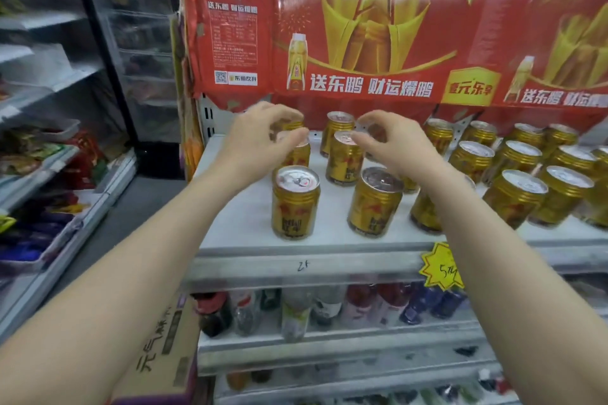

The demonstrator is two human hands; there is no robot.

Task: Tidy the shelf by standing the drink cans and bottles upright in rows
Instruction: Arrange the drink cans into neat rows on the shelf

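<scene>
Gold drink cans with silver lids stand upright on a white shelf (250,233). Two front cans (295,204) (375,204) stand near the shelf's edge, and a middle can (344,158) stands behind them. My left hand (263,138) curls from above over the top of a rear gold can (292,125), thumb and fingers pinching its rim. My right hand (391,141) is clawed the same way over another rear can (375,132), which it mostly hides. Several more cans (513,197) stand in rows to the right.
A red and gold drink poster (362,29) hangs just above the cans. A yellow price tag (441,268) is stuck on the shelf's front lip. Bottles (296,312) fill the shelf below. A cardboard box (164,348) sits lower left, and snack racks (39,174) line the left aisle.
</scene>
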